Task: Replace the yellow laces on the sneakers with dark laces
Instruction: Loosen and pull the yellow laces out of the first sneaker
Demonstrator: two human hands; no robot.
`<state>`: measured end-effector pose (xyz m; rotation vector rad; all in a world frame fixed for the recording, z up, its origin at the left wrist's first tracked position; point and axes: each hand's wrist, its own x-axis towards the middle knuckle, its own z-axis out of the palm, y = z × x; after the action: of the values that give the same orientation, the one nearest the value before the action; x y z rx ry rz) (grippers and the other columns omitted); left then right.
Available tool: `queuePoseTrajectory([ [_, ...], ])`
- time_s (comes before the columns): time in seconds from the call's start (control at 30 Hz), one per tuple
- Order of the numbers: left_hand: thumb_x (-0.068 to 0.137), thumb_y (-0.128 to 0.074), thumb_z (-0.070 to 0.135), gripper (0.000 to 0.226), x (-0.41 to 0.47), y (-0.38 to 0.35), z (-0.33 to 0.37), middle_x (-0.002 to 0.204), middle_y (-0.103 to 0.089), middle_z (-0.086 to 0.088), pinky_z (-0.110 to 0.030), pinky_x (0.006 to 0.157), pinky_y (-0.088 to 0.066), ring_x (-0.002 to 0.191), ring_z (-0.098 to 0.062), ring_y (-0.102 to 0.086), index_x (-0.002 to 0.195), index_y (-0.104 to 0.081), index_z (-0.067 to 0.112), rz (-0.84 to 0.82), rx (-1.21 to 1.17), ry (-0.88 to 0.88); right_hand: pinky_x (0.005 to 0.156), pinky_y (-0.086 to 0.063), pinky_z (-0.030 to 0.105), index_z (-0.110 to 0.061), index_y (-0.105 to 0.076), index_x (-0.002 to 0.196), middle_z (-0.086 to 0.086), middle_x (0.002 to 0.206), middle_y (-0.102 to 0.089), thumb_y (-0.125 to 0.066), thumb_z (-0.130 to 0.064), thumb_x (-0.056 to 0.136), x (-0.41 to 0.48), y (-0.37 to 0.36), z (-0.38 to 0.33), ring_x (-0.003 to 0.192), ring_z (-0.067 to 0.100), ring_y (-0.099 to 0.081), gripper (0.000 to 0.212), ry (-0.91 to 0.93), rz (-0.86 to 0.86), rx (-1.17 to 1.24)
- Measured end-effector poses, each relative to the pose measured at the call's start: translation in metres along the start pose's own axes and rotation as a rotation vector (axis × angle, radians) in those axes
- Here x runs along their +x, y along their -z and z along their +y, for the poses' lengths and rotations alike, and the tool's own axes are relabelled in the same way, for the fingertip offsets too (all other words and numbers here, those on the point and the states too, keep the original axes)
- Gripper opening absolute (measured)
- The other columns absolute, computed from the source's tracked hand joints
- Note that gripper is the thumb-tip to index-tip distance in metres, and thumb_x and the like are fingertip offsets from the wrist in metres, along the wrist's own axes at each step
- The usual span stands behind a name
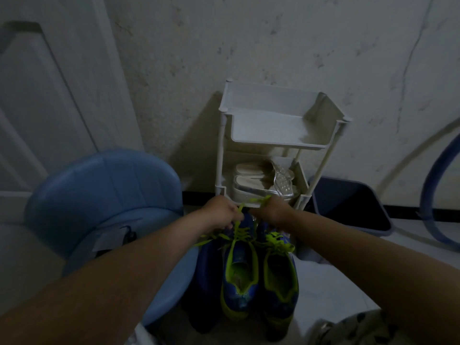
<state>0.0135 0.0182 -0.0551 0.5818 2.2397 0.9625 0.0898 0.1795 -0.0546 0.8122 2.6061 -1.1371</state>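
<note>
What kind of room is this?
Probably a home entryway or utility corner: a white shoe rack holding silver sandals stands against the wall, near a white door, with a dark bin beside it.

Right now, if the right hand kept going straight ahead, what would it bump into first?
Probably the white rack, at its lower shelf's front lip, with the silver sandals just behind. The right hand, pinching a yellow lace, points that way, but depth is hard to judge in this dim picture.
</note>
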Motion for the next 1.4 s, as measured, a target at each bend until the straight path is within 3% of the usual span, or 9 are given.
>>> queuePoseTrajectory([
  [0.07, 0.087, -0.072, 0.025, 0.023, 0.001, 0.001, -0.003, 0.077, -0.068, -0.012, -0.025, 0.059, -0.047, 0.067, -0.018, -0.060, 0.089, -0.075, 0.002, -0.002, 0.002, -0.014, 0.067, -0.062, 0.039, -0.005, -0.060, 0.116, 0.015, 0.101, -0.068, -0.069, -0.039, 0.087, 0.002, 0.004, 0.005, 0.080, 0.029, -0.070, 0.045, -0.073, -0.039, -0.098],
  [0.17, 0.087, -0.072, 0.028, 0.019, 0.002, 0.000, -0.007, 0.073, -0.064, -0.008, -0.025, 0.057, -0.046, 0.068, -0.016, -0.060, 0.083, -0.074, 0.010, -0.082, 0.032, -0.017, 0.089, -0.055, 0.038, -0.012, -0.042, 0.141, 0.012, 0.128, -0.058, -0.076, -0.043, 0.078, 0.000, 0.013, 0.005, 0.109, 0.029, -0.063, 0.078, 0.081, 0.114, -0.238],
  [0.27, 0.088, -0.070, 0.026, 0.014, 0.001, -0.003, -0.004, 0.072, -0.064, -0.004, -0.025, 0.060, -0.047, 0.066, -0.013, -0.062, 0.078, -0.072, 0.016, -0.141, 0.105, -0.068, 0.103, -0.044, 0.034, -0.024, -0.048, 0.142, 0.005, 0.143, -0.050, -0.071, -0.032, 0.084, -0.005, 0.016, 0.000, 0.127, 0.022, -0.052, 0.063, 0.433, 0.049, -0.348],
  [0.47, 0.088, -0.070, 0.025, 0.018, 0.002, -0.006, -0.004, 0.072, -0.067, 0.002, -0.022, 0.063, -0.049, 0.065, -0.009, -0.065, 0.070, -0.069, 0.026, -0.146, 0.141, -0.119, 0.085, -0.055, 0.037, -0.024, -0.074, 0.106, 0.000, 0.101, -0.073, -0.065, -0.032, 0.090, -0.007, 0.010, -0.003, 0.089, 0.015, -0.067, 0.020, 0.412, -0.101, -0.456],
  [0.8, 0.086, -0.073, 0.020, 0.010, 0.005, -0.012, -0.020, 0.078, -0.070, 0.001, -0.028, 0.072, -0.054, 0.068, -0.008, -0.064, 0.078, -0.073, 0.014, -0.137, 0.191, -0.098, 0.081, -0.056, 0.037, -0.024, -0.074, 0.104, 0.002, 0.105, -0.071, -0.061, -0.033, 0.091, -0.012, 0.015, -0.005, 0.097, 0.021, -0.066, 0.021, 0.348, 0.171, -0.535],
  [0.93, 0.088, -0.069, 0.017, 0.011, 0.006, -0.015, -0.015, 0.084, -0.072, 0.000, -0.031, 0.077, -0.058, 0.078, -0.015, -0.068, 0.080, -0.074, 0.010, -0.064, 0.102, -0.112, 0.088, -0.053, 0.037, -0.010, -0.061, 0.117, 0.011, 0.121, -0.062, -0.055, -0.035, 0.092, -0.017, 0.013, -0.003, 0.109, 0.029, -0.061, 0.036, 0.195, -0.032, -0.896],
  [1.07, 0.088, -0.066, 0.016, 0.016, 0.005, -0.018, -0.015, 0.069, -0.066, 0.002, -0.034, 0.074, -0.058, 0.069, -0.016, -0.066, 0.073, -0.071, 0.013, -0.070, 0.187, -0.133, 0.096, -0.050, 0.039, -0.026, -0.052, 0.138, 0.007, 0.132, -0.059, -0.059, -0.031, 0.088, -0.023, 0.006, -0.009, 0.114, 0.026, -0.059, 0.050, 0.374, -0.200, -0.661],
  [1.2, 0.085, -0.068, 0.011, 0.022, 0.006, -0.018, -0.016, 0.065, -0.064, -0.002, -0.033, 0.069, -0.057, 0.068, -0.018, -0.065, 0.064, -0.066, 0.017, -0.065, 0.195, -0.104, 0.077, -0.048, 0.029, -0.021, -0.071, 0.111, 0.006, 0.106, -0.071, -0.065, -0.038, 0.090, -0.023, 0.000, -0.015, 0.092, 0.018, -0.063, 0.028, 0.428, -0.192, -0.568],
  [1.4, 0.079, -0.079, 0.025, 0.028, 0.002, -0.021, -0.024, 0.101, -0.068, -0.005, -0.026, 0.062, -0.055, 0.081, -0.017, -0.065, 0.102, -0.067, 0.015, -0.194, 0.286, 0.003, 0.075, -0.052, 0.028, -0.020, -0.077, 0.097, 0.002, 0.095, -0.074, -0.066, -0.034, 0.089, -0.015, 0.005, -0.009, 0.086, 0.016, -0.067, 0.020, 0.323, -0.138, -0.584],
])
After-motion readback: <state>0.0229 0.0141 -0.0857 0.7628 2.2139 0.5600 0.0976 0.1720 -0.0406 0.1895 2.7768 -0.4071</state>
